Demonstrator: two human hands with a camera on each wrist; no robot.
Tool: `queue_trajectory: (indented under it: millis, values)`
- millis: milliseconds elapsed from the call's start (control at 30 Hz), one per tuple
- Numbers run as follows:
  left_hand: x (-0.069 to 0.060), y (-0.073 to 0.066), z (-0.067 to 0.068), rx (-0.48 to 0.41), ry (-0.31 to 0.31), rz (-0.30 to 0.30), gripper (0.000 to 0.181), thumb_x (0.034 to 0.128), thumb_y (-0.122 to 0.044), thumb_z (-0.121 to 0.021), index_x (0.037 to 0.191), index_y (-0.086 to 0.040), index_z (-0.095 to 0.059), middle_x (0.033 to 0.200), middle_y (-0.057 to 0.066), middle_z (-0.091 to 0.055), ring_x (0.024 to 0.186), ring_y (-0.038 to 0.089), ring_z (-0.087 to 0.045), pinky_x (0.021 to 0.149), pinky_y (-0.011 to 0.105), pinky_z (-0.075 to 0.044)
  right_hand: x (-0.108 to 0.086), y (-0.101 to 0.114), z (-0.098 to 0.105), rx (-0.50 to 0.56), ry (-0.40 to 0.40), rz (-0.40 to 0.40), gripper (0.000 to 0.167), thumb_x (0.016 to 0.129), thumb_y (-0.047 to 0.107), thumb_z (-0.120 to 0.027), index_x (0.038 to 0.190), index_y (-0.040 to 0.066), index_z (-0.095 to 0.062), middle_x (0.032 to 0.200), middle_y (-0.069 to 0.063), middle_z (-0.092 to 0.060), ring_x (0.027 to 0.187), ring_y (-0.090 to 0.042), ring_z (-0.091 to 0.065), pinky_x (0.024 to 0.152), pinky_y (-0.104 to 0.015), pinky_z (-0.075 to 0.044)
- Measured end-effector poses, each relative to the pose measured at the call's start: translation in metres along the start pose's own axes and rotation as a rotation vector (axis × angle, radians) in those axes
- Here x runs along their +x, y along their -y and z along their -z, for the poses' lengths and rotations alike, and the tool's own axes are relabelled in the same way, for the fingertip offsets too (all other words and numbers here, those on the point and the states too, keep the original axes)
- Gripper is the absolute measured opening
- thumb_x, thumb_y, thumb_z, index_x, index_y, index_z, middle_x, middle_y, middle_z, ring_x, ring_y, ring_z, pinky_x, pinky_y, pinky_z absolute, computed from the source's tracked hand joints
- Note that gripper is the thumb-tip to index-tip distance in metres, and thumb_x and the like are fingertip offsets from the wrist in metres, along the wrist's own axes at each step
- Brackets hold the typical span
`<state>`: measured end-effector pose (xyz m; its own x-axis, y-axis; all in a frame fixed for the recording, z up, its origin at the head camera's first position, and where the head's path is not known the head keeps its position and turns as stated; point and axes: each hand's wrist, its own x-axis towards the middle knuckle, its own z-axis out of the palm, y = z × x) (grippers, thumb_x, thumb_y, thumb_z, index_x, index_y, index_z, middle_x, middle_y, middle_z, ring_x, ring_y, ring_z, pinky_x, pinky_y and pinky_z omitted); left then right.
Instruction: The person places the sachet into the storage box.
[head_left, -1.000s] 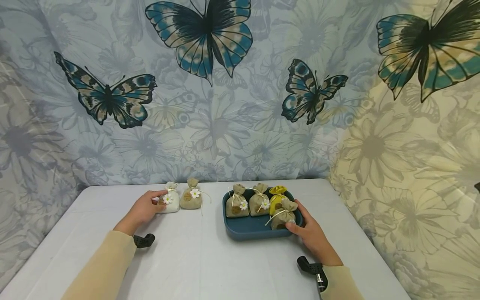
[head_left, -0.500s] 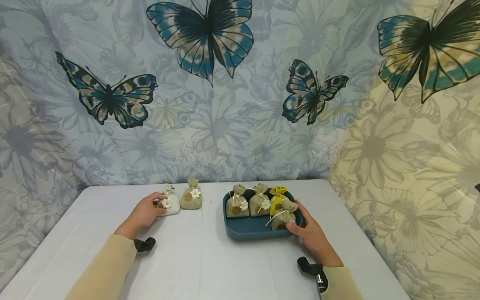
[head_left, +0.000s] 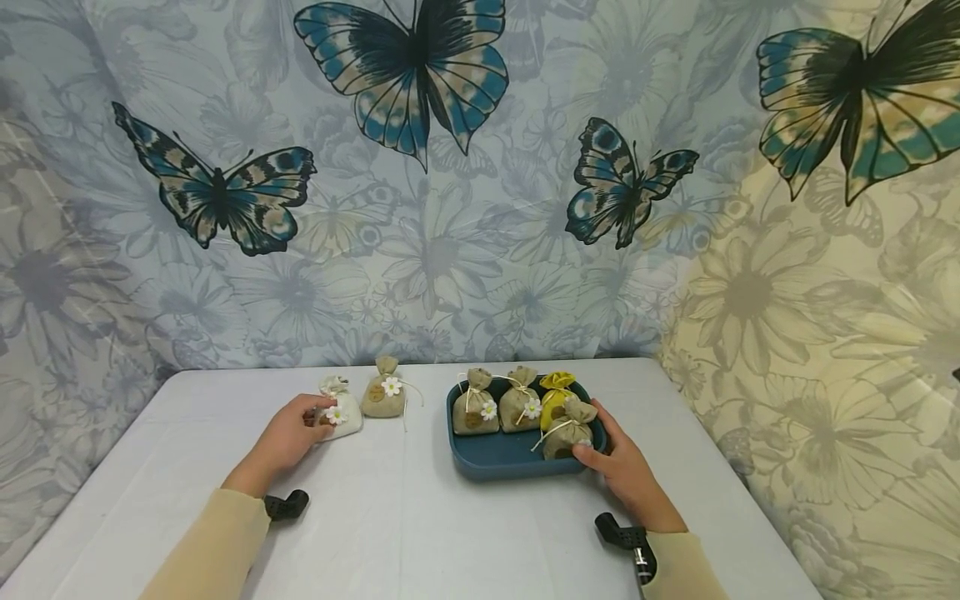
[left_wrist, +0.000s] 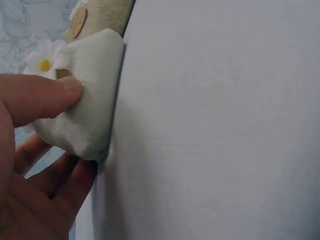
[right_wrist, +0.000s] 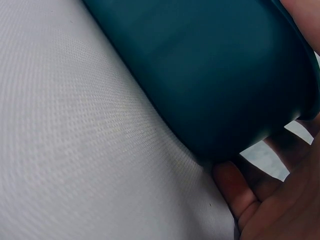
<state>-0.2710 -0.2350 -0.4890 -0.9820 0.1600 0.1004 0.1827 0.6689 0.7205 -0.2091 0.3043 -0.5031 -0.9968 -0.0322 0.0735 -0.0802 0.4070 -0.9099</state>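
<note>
At the table's far left, my left hand (head_left: 288,433) grips a white drawstring sachet (head_left: 345,417) with a daisy on its front. In the left wrist view the thumb lies across the front of the white sachet (left_wrist: 95,85), with the other fingers behind and below it. A tan sachet (head_left: 383,398) stands just right of it. My right hand (head_left: 626,467) holds the right end of a blue tray (head_left: 480,467), thumb at the front rim. In the right wrist view its fingers curl round the outer wall of the tray (right_wrist: 210,75).
Inside the tray, two tan sachets (head_left: 476,408) and a yellow sachet (head_left: 557,392) stand along the back. Another tan sachet (head_left: 567,433) leans in front of the yellow one. A white cloth (head_left: 405,533) covers the table, and a butterfly-print curtain (head_left: 450,275) hangs behind.
My left hand has drawn the white sachet slightly towards me, and its top now tilts to the left. The right hand and the tray have stayed in place.
</note>
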Motion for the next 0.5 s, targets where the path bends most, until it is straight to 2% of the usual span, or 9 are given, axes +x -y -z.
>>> queue_trajectory:
  millis: [167, 267, 400, 500]
  values:
    - [-0.007, -0.003, 0.002, -0.003, 0.018, 0.002, 0.033, 0.0901, -0.002, -0.064, 0.123, 0.002, -0.069, 0.146, 0.029, -0.039, 0.117, 0.045, -0.055, 0.096, 0.054, -0.045, 0.001, -0.002, 0.0, -0.011, -0.007, -0.002, 0.093, 0.09, 0.034, -0.076, 0.161, 0.019, -0.018, 0.162, -0.012, -0.02, 0.148, -0.036, -0.011, 0.113, -0.06, -0.012]
    - [-0.011, -0.008, 0.002, 0.021, 0.023, 0.021, 0.03, 0.0903, -0.006, -0.065, 0.119, -0.001, -0.072, 0.148, 0.03, -0.037, 0.117, 0.045, -0.056, 0.096, 0.054, -0.045, 0.001, -0.002, 0.0, -0.018, -0.008, 0.002, 0.093, 0.09, 0.034, -0.076, 0.161, 0.019, -0.018, 0.162, -0.013, -0.02, 0.148, -0.037, -0.012, 0.113, -0.061, -0.012]
    - [-0.017, -0.011, 0.0, 0.03, -0.001, 0.02, 0.027, 0.0903, -0.007, -0.067, 0.117, -0.004, -0.074, 0.142, 0.026, -0.047, 0.114, 0.041, -0.059, 0.095, 0.053, -0.046, -0.001, 0.0, 0.0, -0.014, -0.004, 0.001, 0.092, 0.09, 0.032, -0.075, 0.161, 0.019, -0.018, 0.162, -0.013, -0.02, 0.148, -0.037, -0.012, 0.113, -0.06, -0.013]
    - [-0.019, -0.011, -0.002, 0.027, -0.031, 0.006, 0.024, 0.0898, -0.007, -0.07, 0.113, -0.007, -0.074, 0.125, 0.017, -0.059, 0.103, 0.032, -0.06, 0.087, 0.047, -0.048, -0.002, 0.003, 0.0, -0.008, -0.005, 0.0, 0.091, 0.091, 0.031, -0.075, 0.161, 0.021, -0.018, 0.162, -0.012, -0.02, 0.148, -0.036, -0.011, 0.114, -0.059, -0.012]
